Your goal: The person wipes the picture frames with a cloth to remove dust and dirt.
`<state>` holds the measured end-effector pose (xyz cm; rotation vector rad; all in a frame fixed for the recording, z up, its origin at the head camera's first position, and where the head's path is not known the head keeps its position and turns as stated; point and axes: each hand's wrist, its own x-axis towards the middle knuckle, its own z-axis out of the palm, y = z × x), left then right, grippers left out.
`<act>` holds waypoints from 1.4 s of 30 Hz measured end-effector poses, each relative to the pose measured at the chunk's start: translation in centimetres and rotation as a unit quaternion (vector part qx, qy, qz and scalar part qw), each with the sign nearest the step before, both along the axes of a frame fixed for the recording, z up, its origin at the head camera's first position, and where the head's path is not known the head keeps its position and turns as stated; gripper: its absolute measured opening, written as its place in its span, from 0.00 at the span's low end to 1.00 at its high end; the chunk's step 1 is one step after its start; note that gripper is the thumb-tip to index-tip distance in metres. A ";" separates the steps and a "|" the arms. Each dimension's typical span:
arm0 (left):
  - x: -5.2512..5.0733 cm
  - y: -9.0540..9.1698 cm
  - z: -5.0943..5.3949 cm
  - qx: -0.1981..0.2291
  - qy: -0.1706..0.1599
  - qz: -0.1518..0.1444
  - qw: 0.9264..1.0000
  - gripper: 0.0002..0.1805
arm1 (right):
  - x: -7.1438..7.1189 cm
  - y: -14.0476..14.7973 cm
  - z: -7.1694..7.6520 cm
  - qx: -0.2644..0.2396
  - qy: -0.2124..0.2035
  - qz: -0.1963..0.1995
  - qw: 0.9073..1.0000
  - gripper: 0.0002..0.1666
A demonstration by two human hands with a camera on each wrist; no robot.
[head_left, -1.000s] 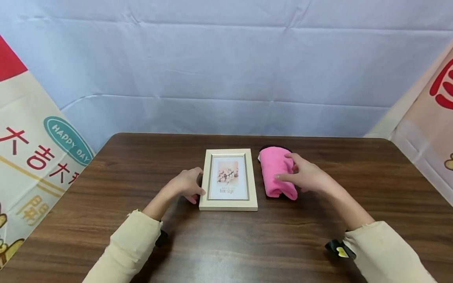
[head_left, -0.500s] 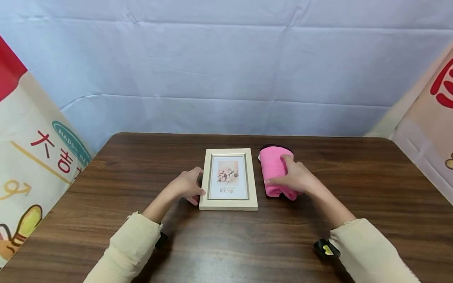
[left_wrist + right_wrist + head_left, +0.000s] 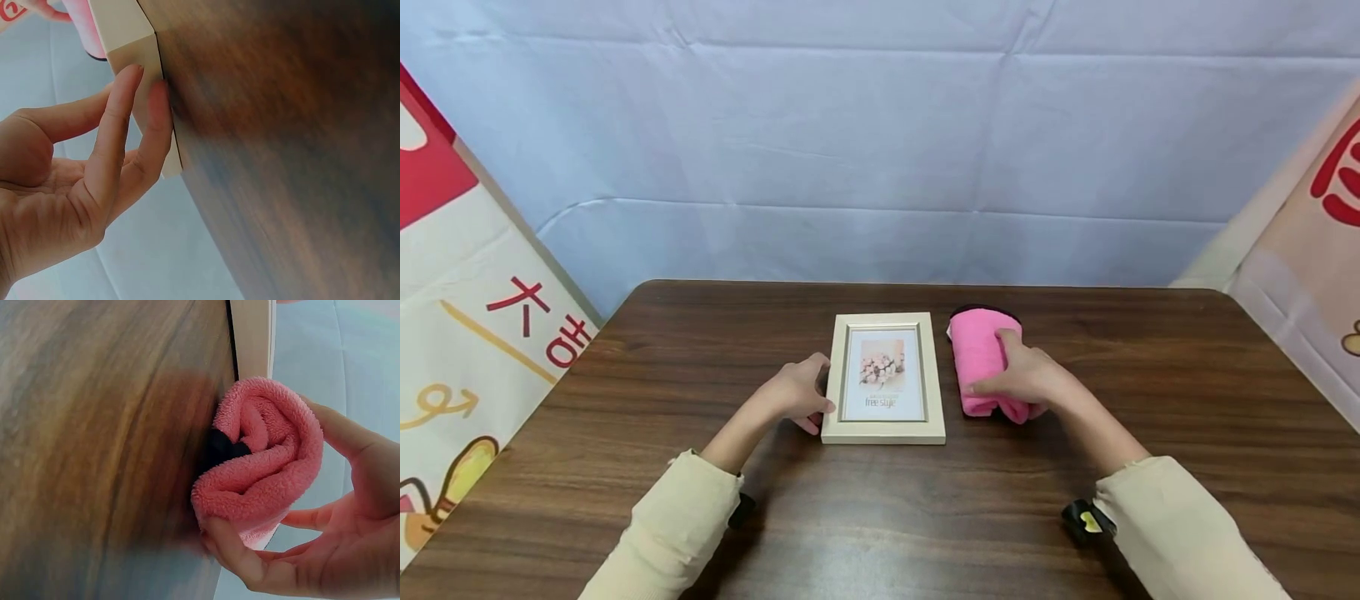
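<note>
A cream picture frame lies flat on the table, a flower print behind its pane. Along its left side, my left hand rests with its fingertips against the outer edge; in the left wrist view the fingers are loosely extended and touch the side wall without wrapping it. Right of the frame lies a rolled pink towel, dark at its far end. My right hand holds it, thumb on top and fingers around its right side. The right wrist view shows the towel's coiled end with something black inside.
The dark wooden table has rounded back corners. A pale cloth backdrop hangs behind it. Printed banners flank it at the left and right.
My right hand has moved left and closed onto the pink towel. The left hand and the picture frame stay in place. The left banner has shifted.
</note>
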<state>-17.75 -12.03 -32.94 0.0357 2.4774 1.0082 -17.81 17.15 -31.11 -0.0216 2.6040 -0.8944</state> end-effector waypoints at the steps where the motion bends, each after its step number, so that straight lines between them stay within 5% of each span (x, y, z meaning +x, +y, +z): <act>1: 0.0 0.0 -0.1 -0.001 0.001 0.000 1.000 0.33 | 0.0 0.0 0.0 0.000 -0.004 0.000 1.000 0.63; 27: 0.1 -0.1 -0.1 -0.003 0.006 -0.012 1.000 0.34 | -0.6 -1.1 -0.3 0.043 -0.002 0.006 0.999 0.68; 42: 0.2 -0.4 0.0 -0.004 0.012 -0.018 1.000 0.34 | -0.7 -1.2 0.3 0.023 -0.061 0.098 0.993 0.38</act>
